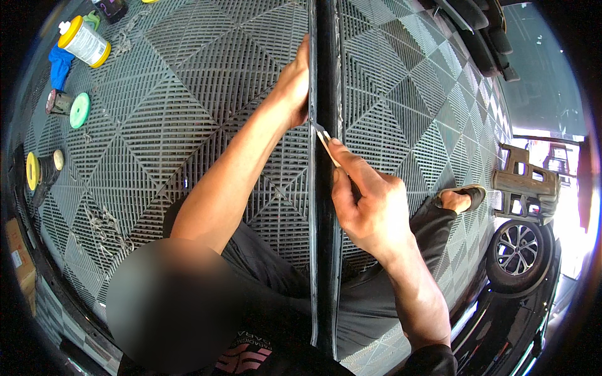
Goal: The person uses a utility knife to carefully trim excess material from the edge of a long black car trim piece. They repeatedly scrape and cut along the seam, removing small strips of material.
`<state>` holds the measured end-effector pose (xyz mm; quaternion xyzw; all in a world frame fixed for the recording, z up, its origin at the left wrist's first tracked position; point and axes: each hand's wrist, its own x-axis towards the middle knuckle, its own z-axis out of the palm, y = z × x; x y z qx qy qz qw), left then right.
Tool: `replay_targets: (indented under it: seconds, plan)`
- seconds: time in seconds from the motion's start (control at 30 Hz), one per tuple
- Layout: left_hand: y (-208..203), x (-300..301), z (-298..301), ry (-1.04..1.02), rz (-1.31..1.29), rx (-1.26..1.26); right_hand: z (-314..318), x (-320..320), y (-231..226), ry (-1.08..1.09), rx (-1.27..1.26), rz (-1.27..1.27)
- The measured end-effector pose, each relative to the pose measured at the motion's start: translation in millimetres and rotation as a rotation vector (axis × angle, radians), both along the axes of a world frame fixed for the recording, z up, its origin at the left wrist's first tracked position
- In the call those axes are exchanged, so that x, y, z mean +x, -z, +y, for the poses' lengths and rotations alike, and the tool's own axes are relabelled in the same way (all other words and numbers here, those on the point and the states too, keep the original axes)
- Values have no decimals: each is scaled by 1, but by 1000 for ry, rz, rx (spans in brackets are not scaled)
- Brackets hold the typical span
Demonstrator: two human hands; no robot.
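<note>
A long black panel point(326, 69), seen edge-on, runs from the top of the head view down between my legs. My left hand point(295, 91) is at its left edge, gripping it, with most of the fingertips hidden against the panel. Between the thumb and fingers of my right hand point(370, 200) is a slim, light-handled tool point(328, 145) with a narrow dark tip. That tip touches or nearly touches the panel's left edge, just below my left hand. Whether it is a brush or a blade is too small to tell.
Grey grid tiles point(200, 81) cover the floor. At the left lie a yellow-and-white bottle point(84, 42), a blue cloth point(59, 66), a green round pad point(79, 110) and a yellow-rimmed disc point(32, 170). A car wheel point(516, 248) and a brown slotted frame point(527, 183) are at the right.
</note>
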<state>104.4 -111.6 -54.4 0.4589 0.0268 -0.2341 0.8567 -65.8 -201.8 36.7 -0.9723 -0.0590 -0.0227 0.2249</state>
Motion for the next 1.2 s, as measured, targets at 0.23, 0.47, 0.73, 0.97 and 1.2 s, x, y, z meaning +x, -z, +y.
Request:
replay_targets:
  seconds: [0.23,0.47,0.73,0.97,1.2]
  plan:
    - [1,0,1,8,-19,12,0,-2,5,3,45,-43]
    - [6,3,4,58,-35,30,1,-7,4,3,70,-50]
    - [7,-1,3,24,-69,17,4,-20,-5,30,29,91]
    - [10,1,5,44,-12,7,-1,-22,-6,85,149,-58]
    - [8,2,-1,-12,32,-36,1,7,0,111,221,-76]
